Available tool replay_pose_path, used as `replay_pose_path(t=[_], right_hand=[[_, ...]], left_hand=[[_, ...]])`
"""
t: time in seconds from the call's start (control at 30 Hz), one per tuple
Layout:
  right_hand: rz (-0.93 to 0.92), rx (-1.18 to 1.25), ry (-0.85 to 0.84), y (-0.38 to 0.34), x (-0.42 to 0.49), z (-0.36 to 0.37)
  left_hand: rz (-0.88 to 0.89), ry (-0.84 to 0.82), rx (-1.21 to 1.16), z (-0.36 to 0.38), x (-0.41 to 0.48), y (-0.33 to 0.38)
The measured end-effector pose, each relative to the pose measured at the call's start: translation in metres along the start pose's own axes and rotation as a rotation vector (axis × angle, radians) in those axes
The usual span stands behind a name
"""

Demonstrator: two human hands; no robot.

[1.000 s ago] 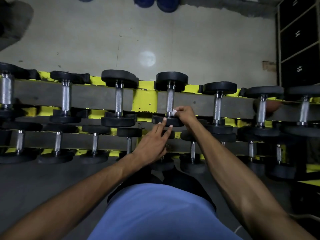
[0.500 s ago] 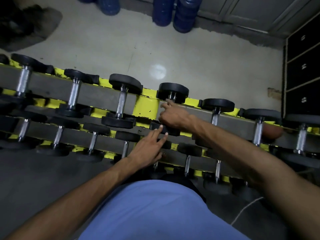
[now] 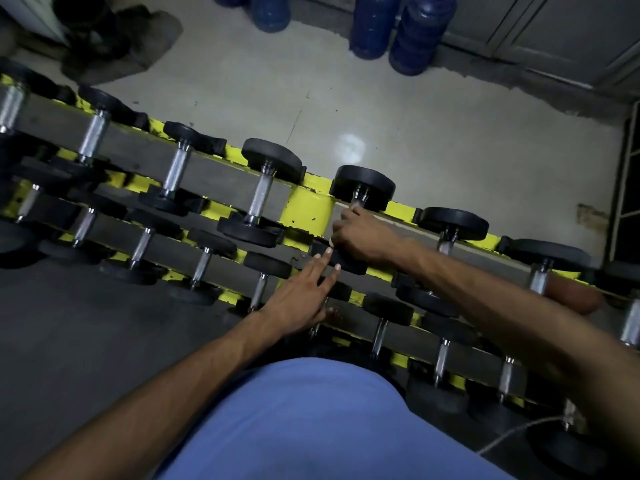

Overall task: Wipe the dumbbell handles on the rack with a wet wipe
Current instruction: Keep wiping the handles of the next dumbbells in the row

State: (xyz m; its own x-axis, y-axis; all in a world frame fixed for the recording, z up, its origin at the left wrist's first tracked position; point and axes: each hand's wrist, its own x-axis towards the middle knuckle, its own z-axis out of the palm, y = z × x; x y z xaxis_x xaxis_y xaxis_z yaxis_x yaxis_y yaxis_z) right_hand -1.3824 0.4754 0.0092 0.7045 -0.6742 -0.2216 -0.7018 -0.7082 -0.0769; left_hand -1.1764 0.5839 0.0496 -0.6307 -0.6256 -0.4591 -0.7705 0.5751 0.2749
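A yellow and grey rack (image 3: pixel 306 211) runs slantwise across the view, with two tiers of black dumbbells with chrome handles. My right hand (image 3: pixel 363 235) is wrapped around the handle of the upper-tier dumbbell (image 3: pixel 362 187) just right of the yellow post. A sliver of white wet wipe (image 3: pixel 331 241) shows at the hand's lower left edge; most of the wipe is hidden in the grip. My left hand (image 3: pixel 301 299) lies flat with straight fingers, the fingertips touching that dumbbell's near black head (image 3: pixel 341 263).
Blue water jugs (image 3: pixel 394 29) stand on the pale floor beyond the rack. More dumbbells (image 3: pixel 259 195) line both tiers left and right. A dark shelf unit (image 3: pixel 627 188) is at the right edge. My blue shirt (image 3: pixel 304 420) fills the bottom.
My right hand slid up the handle from its near end toward the far head and now closes around it. The view has tilted and shifted. My left hand stays at the near head.
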Motion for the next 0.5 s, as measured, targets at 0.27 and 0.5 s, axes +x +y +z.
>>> replay_pose_path(t=[0.27,0.5], right_hand=[[0.91,1.142,0.268,-0.022,-0.035,0.06],[1.043,1.647,0.177,-0.017,-0.009,0.052]], left_hand=[[0.015,-0.007,0.007,0.005,0.001,-0.004],[0.027,-0.023,0.016,0.009,0.002,-0.01]])
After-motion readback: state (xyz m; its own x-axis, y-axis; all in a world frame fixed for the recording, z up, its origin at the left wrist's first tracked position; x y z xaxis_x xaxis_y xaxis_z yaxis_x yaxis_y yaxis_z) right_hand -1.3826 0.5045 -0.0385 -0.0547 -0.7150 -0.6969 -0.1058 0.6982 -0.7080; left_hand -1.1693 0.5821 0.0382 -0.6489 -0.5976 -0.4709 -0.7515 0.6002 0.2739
